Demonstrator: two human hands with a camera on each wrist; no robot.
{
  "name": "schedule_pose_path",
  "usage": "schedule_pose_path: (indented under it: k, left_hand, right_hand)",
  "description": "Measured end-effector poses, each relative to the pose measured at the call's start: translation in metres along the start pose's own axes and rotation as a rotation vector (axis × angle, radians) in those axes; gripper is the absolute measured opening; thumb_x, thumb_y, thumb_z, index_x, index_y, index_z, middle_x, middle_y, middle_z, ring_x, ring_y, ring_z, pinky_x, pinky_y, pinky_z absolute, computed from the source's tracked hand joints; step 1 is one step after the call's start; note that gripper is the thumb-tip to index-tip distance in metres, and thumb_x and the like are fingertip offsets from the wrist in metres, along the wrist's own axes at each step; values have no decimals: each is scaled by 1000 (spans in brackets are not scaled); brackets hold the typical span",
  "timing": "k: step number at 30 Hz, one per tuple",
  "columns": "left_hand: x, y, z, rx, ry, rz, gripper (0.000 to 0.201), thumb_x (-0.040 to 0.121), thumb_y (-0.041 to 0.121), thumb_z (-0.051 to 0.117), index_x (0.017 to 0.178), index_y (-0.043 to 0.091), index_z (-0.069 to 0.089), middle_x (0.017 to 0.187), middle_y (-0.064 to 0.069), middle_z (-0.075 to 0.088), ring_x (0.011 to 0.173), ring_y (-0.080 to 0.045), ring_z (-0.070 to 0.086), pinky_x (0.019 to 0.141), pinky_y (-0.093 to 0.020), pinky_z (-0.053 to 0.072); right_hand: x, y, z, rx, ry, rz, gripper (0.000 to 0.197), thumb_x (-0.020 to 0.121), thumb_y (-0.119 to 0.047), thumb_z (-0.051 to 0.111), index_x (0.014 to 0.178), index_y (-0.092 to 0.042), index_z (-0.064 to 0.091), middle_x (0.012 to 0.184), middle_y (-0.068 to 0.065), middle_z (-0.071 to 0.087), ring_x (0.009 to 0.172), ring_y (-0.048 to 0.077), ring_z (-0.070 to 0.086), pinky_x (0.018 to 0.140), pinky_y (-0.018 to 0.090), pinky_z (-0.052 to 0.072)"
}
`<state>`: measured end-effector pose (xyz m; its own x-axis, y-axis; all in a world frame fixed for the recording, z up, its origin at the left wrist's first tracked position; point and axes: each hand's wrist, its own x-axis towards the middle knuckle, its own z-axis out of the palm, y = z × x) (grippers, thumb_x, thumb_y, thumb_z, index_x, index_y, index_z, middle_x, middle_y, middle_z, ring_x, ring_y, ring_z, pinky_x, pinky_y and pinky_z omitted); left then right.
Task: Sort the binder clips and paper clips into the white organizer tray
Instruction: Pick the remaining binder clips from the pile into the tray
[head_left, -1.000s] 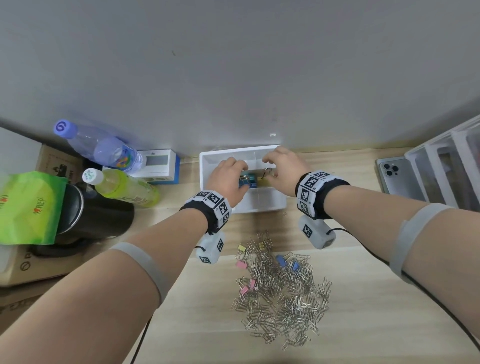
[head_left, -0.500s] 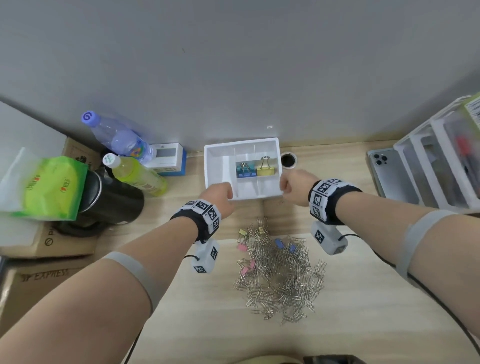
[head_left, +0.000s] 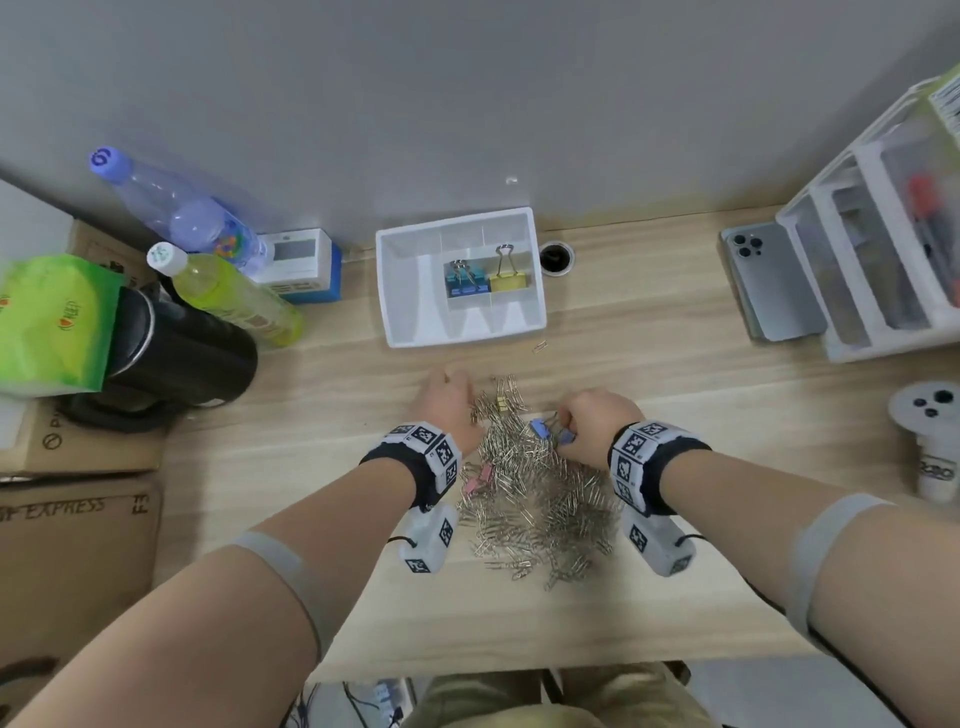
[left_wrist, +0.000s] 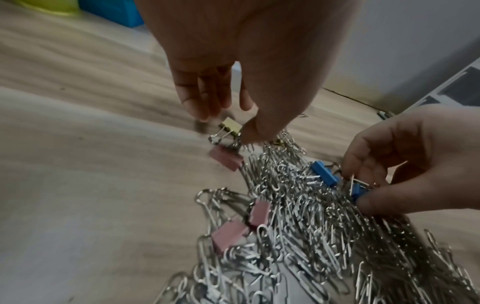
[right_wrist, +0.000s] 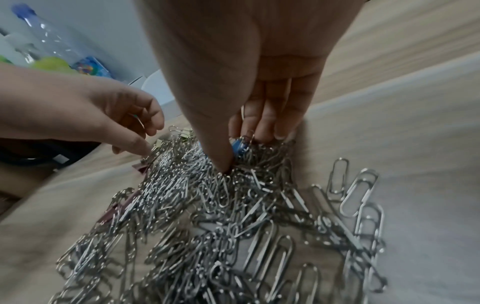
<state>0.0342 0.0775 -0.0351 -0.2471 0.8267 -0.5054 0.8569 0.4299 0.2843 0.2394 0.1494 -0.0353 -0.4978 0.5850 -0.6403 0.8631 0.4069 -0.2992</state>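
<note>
While both hands are down in the big heap of silver paper clips (head_left: 535, 499) on the wooden desk (head_left: 675, 597), the white tray (head_left: 400, 291) sits a bit further back near the wall, well apart from the heap. Two of its small compartments already have stuff in them: blue binder clips (head_left: 466, 283) in one and a yellow binder clip (head_left: 508, 278) in the one right beside it. The left hand (left_wrist: 233, 61) is at the far left edge of the heap, fingers pointing down and loosely bent, thumb and fingertips closing in around a small yellow clip (left_wrist: 231, 126). The thumb looks like it's touching it, but honestly I can't tell if there's a real grip on it. A pink clip (left_wrist: 224, 157) lies just beside that one, and two more pink ones (left_wrist: 241, 228) are half buried nearer the wrist. The right hand (right_wrist: 249, 67) is pinching a small blue clip (left_wrist: 358, 190) between thumb and fingers, right on top of the heap, with another blue clip (left_wrist: 324, 172) lying just next to it. One stray paper clip (head_left: 540, 346) lies by itself just in front of the tray. Off to the left there are a couple of drink bottles (head_left: 228, 296) and a black mug (head_left: 182, 353), and on the right a phone (head_left: 774, 280) lies next to a white drawer unit (head_left: 883, 260).
</note>
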Motion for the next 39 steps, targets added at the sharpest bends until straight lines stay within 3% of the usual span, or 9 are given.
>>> schedule_pose_path:
  k: [4, 11, 15, 17, 23, 28, 33, 37, 39]
  left_hand:
    - [-1, -6, 7, -3, 5, 11, 33, 79, 20, 71, 107, 18, 55, 111, -5, 47, 90, -23, 58, 87, -37, 54]
    - [1, 0, 9, -31, 18, -14, 16, 82, 18, 70, 95, 17, 60, 108, -5, 55, 91, -23, 58, 87, -36, 52]
    - [3, 2, 7, -67, 29, -35, 24, 80, 5, 65, 103, 14, 61, 102, -4, 59, 87, -21, 57, 77, -30, 51]
    - [4, 3, 6, -68, -10, -47, 30, 79, 0, 65, 107, 11, 63, 107, -6, 59, 90, -21, 57, 79, -27, 51]
    - [2, 5, 9, -109, 2, -26, 15, 78, 16, 69, 90, 12, 62, 98, -1, 51, 81, -15, 55, 68, -23, 44]
    - [5, 5, 9, -121, -5, -13, 16, 80, 0, 57, 88, 10, 68, 99, -7, 56, 79, -21, 65, 70, -33, 59]
    - [4, 5, 7, -119, -48, -8, 9, 75, 8, 65, 81, 13, 63, 93, -1, 49, 69, -16, 66, 52, -24, 47]
    - [4, 5, 7, -116, -24, 2, 14, 71, 12, 69, 84, 14, 64, 92, 0, 48, 74, -16, 61, 56, -23, 46]
    - [4, 4, 7, -93, -25, 14, 19, 70, 15, 72, 88, 15, 65, 94, -1, 51, 77, -16, 60, 61, -27, 52]
  right_hand:
    - [-3, -2, 5, -37, 38, -15, 21, 82, -26, 65, 103, -25, 65, 100, -3, 66, 89, 21, 63, 77, 34, 55]
    - [-13, -3, 11, 15, 115, -15, 25, 81, -33, 73, 103, -23, 63, 101, -3, 67, 93, 21, 62, 79, 35, 54]
    - [-18, 1, 11, 60, 113, -5, 24, 82, -37, 74, 102, -25, 67, 102, -7, 67, 94, 18, 62, 80, 32, 54]
    - [-19, 1, 10, 62, 111, 2, 26, 82, -38, 73, 104, -25, 68, 102, -7, 68, 93, 18, 63, 78, 30, 52]
    - [-17, 1, 14, 83, 162, -15, 26, 83, -36, 72, 106, -25, 65, 104, -5, 63, 95, 18, 60, 77, 29, 49]
    - [-17, 2, 20, 104, 256, -82, 11, 86, -25, 65, 96, -21, 65, 100, -4, 58, 91, 19, 58, 73, 29, 47]
    - [-15, -2, 21, 98, 246, -95, 14, 88, -19, 57, 95, -18, 69, 96, -2, 62, 89, 21, 60, 74, 30, 49]
    - [-16, -2, 22, 97, 231, -100, 20, 85, -20, 58, 103, -17, 68, 104, 0, 61, 94, 22, 59, 77, 33, 52]
    - [-15, -2, 22, 75, 231, -85, 23, 85, -16, 57, 106, -18, 67, 107, 0, 62, 96, 23, 59, 78, 33, 52]
